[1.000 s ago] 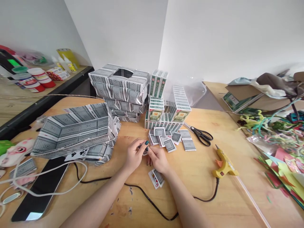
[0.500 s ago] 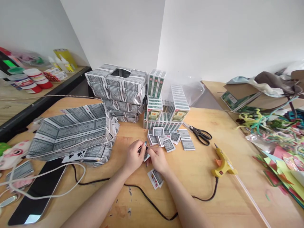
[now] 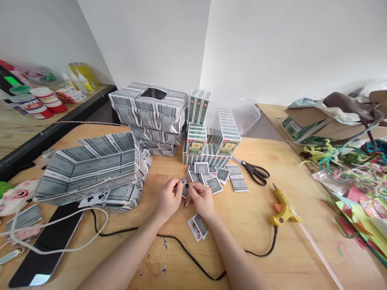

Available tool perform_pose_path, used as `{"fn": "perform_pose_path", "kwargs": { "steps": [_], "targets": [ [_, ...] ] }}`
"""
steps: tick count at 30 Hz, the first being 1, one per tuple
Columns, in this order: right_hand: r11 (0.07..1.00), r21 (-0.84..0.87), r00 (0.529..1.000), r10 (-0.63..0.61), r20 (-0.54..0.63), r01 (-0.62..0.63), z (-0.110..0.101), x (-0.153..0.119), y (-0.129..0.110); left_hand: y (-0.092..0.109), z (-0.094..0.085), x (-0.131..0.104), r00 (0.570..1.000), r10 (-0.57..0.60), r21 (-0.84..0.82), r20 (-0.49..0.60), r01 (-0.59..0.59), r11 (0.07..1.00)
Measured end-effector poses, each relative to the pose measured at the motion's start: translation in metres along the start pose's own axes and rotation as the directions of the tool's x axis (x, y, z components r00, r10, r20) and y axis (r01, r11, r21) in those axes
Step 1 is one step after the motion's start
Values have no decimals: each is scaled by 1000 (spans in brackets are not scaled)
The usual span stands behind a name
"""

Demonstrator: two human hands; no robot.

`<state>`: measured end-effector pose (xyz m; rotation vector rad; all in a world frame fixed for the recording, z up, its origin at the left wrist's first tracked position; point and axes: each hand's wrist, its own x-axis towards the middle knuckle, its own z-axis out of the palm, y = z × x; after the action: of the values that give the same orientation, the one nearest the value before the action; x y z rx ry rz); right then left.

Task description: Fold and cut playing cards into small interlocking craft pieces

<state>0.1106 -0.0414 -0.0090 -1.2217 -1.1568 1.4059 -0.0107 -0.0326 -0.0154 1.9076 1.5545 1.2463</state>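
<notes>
Near the middle of the table, my left hand and my right hand meet at their fingertips. Both pinch a small patterned playing card, which the fingers partly cover. Just behind my right hand lies a loose heap of cards, with a pair of joined cards to its right. Two cards rest on the wood below my right hand, one face up and one face down.
Folded-card boxes and card packs stand behind. An open card tray is at left, near a phone. Scissors and a yellow glue gun lie right; a black cable crosses the front.
My fingertips have shifted on the card, and it sits a little higher and more to the left. One card of the heap has shifted slightly.
</notes>
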Motion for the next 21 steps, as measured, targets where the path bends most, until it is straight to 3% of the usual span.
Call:
{"fn": "perform_pose_path", "kwargs": {
  "steps": [8, 16, 21],
  "targets": [
    [998, 55, 997, 37, 69, -41, -3, -1, -3, 0, 0, 2, 999, -37, 23, 17, 36, 999],
    [994, 36, 994, 99, 38, -101, -4, 1, -4, -5, 3, -3, 998, 34, 96, 47, -38, 995],
    [986, 135, 983, 72, 172, -95, -6, 0, -4, -5, 2, -2, 999, -42, 17, 24, 41, 999]
  ]
}}
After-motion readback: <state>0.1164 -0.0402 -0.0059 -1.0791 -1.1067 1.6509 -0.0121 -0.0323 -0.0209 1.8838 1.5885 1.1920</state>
